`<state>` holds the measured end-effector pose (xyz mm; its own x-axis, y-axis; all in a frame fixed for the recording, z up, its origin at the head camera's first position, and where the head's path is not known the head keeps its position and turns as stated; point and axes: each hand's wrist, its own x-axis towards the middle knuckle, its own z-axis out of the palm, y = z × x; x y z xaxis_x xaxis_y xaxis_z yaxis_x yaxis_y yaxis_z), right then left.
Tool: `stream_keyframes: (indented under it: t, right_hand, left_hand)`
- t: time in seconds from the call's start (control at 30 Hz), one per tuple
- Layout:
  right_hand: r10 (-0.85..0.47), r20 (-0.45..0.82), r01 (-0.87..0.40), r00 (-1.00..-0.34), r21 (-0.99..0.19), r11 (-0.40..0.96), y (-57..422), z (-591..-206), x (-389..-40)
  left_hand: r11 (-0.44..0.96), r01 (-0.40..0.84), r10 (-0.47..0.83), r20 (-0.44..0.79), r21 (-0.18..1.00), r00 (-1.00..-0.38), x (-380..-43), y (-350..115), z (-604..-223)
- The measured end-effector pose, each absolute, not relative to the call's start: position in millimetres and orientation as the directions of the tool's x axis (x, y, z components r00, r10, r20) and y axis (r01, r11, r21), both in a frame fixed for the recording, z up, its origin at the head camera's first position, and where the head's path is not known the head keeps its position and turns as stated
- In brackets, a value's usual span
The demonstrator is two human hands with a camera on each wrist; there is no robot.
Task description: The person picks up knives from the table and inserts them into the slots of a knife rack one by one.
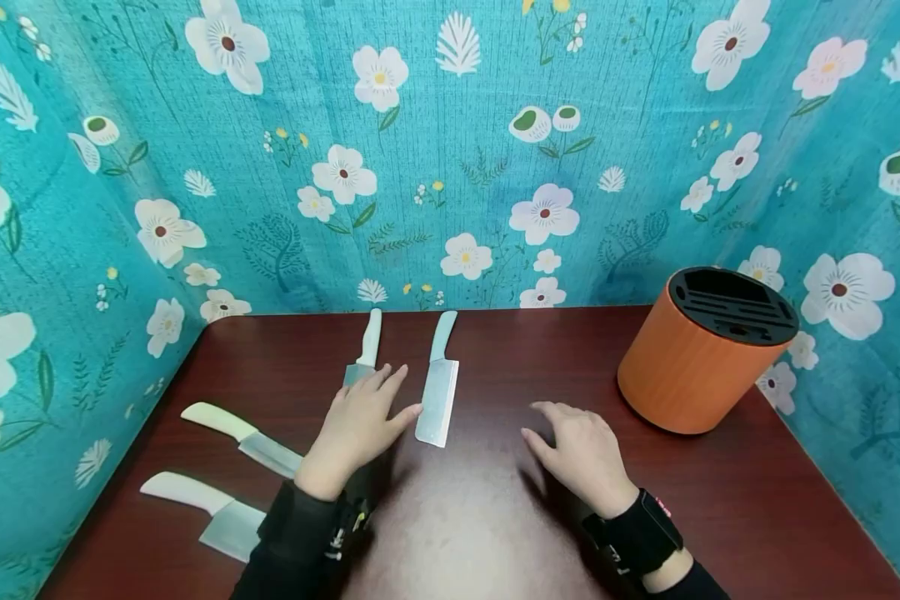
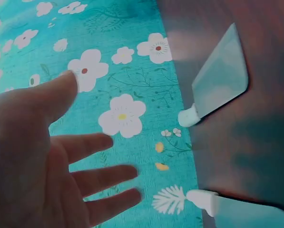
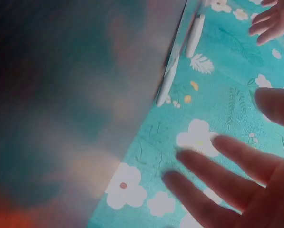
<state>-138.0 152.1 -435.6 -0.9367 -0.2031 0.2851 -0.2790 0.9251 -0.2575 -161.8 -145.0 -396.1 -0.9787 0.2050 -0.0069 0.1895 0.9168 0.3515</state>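
My left hand (image 1: pixel 360 423) hovers palm down with its fingers spread, holding nothing. Its fingertips overlap the blade of a knife with a pale handle (image 1: pixel 371 337), hiding much of that blade. Just to the right lies a cleaver (image 1: pixel 438 396) with a light blue handle pointing to the back edge. In the left wrist view, two knife blades (image 2: pixel 222 76) appear beyond the hand. My right hand (image 1: pixel 581 454), fingers loosely extended and holding nothing, is over the table between the cleaver and the knife block (image 1: pixel 697 358). The right wrist view shows its spread fingers (image 3: pixel 218 180).
Two more knives lie at the left: a pale-handled knife (image 1: pixel 221 419) and, nearer, a white-handled cleaver (image 1: pixel 187 490), both partly covered by the left arm. The orange block has a black slotted top. Floral cloth (image 1: pixel 420 167) hangs around the dark brown table (image 1: pixel 540 350).
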Motion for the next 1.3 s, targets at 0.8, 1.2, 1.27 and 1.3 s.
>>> stream_keyframes:
  t: [0.8, 1.2, 1.27, 1.3]
  right_hand:
    - [-0.240, -0.159, -0.177, -0.958, -0.330, 0.927, 187.0, -439.7, -130.7]
    - [-0.214, -0.061, -0.178, -0.975, -0.365, 0.914, 188.8, -432.8, -143.1]
    - [-0.190, -0.017, -0.170, -0.982, -0.374, 0.912, 185.9, -432.0, -144.4]
    - [-0.178, 0.010, -0.169, -0.984, -0.380, 0.910, 184.7, -430.9, -145.2]
  left_hand:
    - [0.957, 0.020, 0.121, -0.338, 0.288, -0.933, -317.7, -83.5, -429.0]
    - [0.971, -0.039, 0.019, -0.238, 0.236, -0.971, -332.7, -78.2, -445.3]
    - [0.970, -0.039, 0.017, -0.226, 0.239, -0.974, -335.1, -78.3, -444.2]
    - [0.970, -0.038, 0.019, -0.229, 0.242, -0.973, -337.2, -78.4, -444.9]
